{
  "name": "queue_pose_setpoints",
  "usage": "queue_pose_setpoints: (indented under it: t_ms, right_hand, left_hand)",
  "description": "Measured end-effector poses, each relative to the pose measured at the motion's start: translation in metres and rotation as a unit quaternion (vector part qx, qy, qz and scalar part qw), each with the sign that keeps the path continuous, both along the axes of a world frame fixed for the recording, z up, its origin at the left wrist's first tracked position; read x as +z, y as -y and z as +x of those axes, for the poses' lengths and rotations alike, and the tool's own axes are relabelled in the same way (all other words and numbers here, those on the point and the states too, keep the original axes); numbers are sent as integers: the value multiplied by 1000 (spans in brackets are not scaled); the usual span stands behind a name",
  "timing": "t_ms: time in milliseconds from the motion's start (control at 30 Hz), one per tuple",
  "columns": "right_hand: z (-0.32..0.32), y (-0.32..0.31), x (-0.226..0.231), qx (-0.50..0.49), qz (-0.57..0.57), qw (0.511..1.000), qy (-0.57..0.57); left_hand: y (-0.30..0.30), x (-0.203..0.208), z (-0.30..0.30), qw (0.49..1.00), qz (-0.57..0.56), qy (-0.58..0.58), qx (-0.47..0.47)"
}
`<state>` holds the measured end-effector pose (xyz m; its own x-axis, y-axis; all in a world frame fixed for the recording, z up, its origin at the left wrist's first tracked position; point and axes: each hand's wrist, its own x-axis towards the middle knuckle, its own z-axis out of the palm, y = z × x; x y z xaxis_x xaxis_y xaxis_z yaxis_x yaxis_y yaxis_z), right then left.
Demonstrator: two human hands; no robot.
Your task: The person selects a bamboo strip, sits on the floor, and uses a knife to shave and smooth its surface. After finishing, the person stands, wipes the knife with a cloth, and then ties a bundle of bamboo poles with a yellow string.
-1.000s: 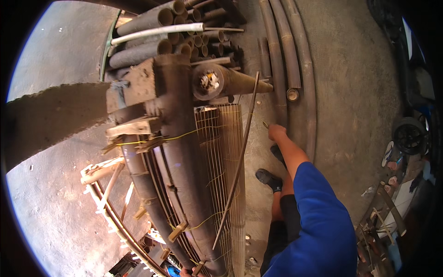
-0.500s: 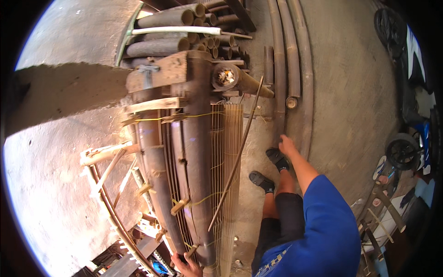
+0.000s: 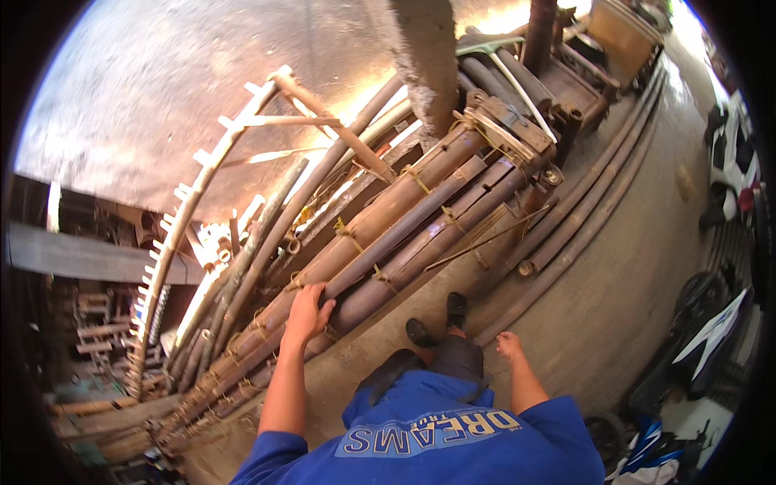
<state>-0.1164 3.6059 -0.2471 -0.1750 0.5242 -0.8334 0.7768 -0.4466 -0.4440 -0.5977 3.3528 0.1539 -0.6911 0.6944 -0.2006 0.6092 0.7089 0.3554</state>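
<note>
My left hand [image 3: 307,312] lies over a dark bamboo pole [image 3: 404,225] in the middle of a long bamboo frame, its fingers bent round the pole and thumb against the side. Thicker bamboo poles run on both sides, a lighter brown one [image 3: 376,212] behind and a darker one [image 3: 420,257] in front. Yellow cord ties [image 3: 349,234] stand along them. To the right of my body hangs my right hand [image 3: 509,345], fingers curled in, apart from everything, with nothing visible in it.
A thin stick [image 3: 485,239] leans along the frame's near side. Long bamboo poles [image 3: 594,194] lie on the floor to the right. A pegged, curved bamboo piece [image 3: 192,198] rises at left. A concrete post [image 3: 424,65] stands behind; motorcycle parts [image 3: 703,339] line the right edge.
The view has swung round, so the frame now slants from lower left to upper right. My left hand shows higher on the bamboo; my right hand has come down beside my body.
</note>
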Motion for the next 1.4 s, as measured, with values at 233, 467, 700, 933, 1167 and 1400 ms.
queue_pose_setpoints:
  t_ms: [233, 467, 700, 933, 1167, 1400]
  right_hand:
    - [-52, -21, 73, 12, 72, 991, -109]
    - [-213, 29, 219, 114, 6, 944, -309]
    - [-293, 62, 331, -72, -266, 852, -445]
    - [-380, 79, 391, -219, -85, 733, -639]
    - [-495, -11, 405, 541, 517, 653, -112]
    - [-404, -12, 471, 518, 168, 617, -568]
  left_hand:
    - [-31, -6, -10, 978, 196, -44, -53]
    - [-61, -11, -14, 982, 176, 0, -65]
    - [-83, -9, -11, 997, 58, -21, -39]
    - [-115, -4, 10, 997, 52, -51, 8]
    - [-109, -1, 3, 992, 109, 46, -39]
    - [-81, -29, -7, 985, 139, 4, -98]
